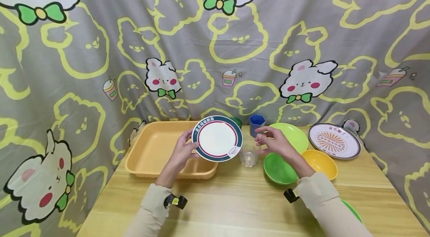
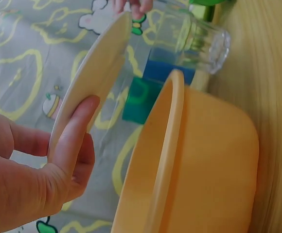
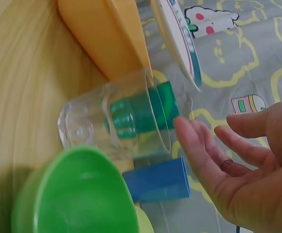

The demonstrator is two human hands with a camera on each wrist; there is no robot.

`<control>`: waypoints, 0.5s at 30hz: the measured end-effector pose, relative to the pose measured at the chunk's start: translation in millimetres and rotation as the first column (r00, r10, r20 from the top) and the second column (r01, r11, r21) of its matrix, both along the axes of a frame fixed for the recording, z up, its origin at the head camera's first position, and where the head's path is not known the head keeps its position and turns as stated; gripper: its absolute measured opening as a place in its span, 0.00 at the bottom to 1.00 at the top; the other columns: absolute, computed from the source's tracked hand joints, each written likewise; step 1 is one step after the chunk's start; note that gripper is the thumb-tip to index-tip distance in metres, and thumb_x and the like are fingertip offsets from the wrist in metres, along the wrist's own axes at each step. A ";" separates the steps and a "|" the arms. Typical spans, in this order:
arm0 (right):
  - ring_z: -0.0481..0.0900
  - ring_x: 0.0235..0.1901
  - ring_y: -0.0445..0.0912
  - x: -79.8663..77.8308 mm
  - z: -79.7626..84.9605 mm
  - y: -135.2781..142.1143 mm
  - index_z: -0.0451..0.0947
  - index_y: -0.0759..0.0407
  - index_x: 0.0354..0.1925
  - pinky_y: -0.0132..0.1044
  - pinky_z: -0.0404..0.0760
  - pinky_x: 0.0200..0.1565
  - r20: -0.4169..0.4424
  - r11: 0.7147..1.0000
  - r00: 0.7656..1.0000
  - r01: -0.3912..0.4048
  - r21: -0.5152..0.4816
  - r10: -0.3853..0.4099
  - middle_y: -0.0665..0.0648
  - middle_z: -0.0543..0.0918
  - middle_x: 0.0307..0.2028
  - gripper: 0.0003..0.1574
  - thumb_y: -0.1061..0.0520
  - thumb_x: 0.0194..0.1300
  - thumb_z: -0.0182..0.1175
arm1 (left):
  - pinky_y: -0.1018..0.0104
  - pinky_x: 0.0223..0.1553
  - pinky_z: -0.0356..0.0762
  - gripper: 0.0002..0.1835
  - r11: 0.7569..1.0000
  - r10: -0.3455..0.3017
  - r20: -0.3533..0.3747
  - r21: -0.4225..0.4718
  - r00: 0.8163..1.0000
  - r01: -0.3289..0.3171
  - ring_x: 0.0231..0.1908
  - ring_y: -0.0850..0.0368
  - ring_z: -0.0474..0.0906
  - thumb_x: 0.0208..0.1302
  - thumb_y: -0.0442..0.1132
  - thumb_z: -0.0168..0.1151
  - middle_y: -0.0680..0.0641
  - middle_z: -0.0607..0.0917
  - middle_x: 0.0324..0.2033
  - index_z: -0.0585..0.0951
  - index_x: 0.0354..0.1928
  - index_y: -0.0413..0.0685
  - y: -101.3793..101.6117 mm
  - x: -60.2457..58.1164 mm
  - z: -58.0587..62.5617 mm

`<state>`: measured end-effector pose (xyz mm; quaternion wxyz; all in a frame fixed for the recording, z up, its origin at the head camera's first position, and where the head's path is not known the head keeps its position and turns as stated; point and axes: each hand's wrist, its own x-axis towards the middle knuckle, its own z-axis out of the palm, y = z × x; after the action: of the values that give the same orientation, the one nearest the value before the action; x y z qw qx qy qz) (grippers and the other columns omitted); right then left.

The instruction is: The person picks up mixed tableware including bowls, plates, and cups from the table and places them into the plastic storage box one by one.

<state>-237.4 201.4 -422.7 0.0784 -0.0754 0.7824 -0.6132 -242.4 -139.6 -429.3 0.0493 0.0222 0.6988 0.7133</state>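
A white plate (image 1: pixel 216 139) with a dark green and red rim is tilted up above the table, near the right end of an orange plastic basin (image 1: pixel 154 147). My left hand (image 1: pixel 183 150) pinches its left edge, thumb on one face and fingers on the other, as the left wrist view shows. The right hand (image 1: pixel 273 140) is apart from the plate, its fingers loosely bent with nothing between them. Just beside and below that hand stands a clear glass (image 3: pixel 116 116). A blue cup (image 1: pixel 256 125) and a green cup (image 3: pixel 155 109) stand behind the glass.
Right of the glass sit a green bowl (image 1: pixel 279 170), a yellow bowl (image 1: pixel 320 164) and a lime-green plate (image 1: pixel 295 136). Farther right lies a white plate with an orange pattern (image 1: pixel 334 142). A green rim (image 1: pixel 352 211) shows partly beneath the right sleeve. A patterned curtain (image 1: pixel 215 50) hangs behind the table.
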 end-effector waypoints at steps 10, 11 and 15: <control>0.84 0.45 0.58 2.3 4.3 32.3 0.71 0.73 0.63 0.50 0.89 0.42 -0.074 0.990 0.997 0.017 0.142 -0.007 0.75 0.79 0.50 0.21 0.64 0.78 0.53 | 0.68 0.28 0.86 0.32 0.995 0.079 0.058 -0.069 0.995 -0.075 0.40 0.48 0.81 0.71 0.24 0.51 0.32 0.65 0.67 0.58 0.75 0.33 -30.6 -0.2 -0.9; 0.84 0.45 0.56 2.9 4.6 34.5 0.72 0.73 0.63 0.49 0.89 0.42 -0.082 0.986 0.997 0.017 0.165 -0.004 0.74 0.80 0.50 0.21 0.63 0.77 0.54 | 0.67 0.29 0.86 0.32 0.994 0.084 0.064 -0.072 0.994 -0.079 0.41 0.48 0.81 0.72 0.24 0.51 0.31 0.65 0.68 0.57 0.75 0.33 -34.6 -0.2 -1.3; 0.83 0.47 0.60 6.6 7.6 46.5 0.73 0.73 0.62 0.49 0.89 0.43 -0.129 0.974 0.992 0.028 0.224 0.001 0.73 0.80 0.53 0.21 0.62 0.77 0.56 | 0.67 0.30 0.87 0.33 0.992 0.098 0.077 -0.083 0.992 -0.091 0.43 0.48 0.80 0.73 0.24 0.50 0.31 0.62 0.70 0.54 0.77 0.32 -50.0 -1.2 -0.9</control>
<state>-230.8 247.9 -415.2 0.0319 -0.0999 0.8509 -0.5148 -243.6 -189.6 -430.3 0.0446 -0.0419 0.7243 0.6867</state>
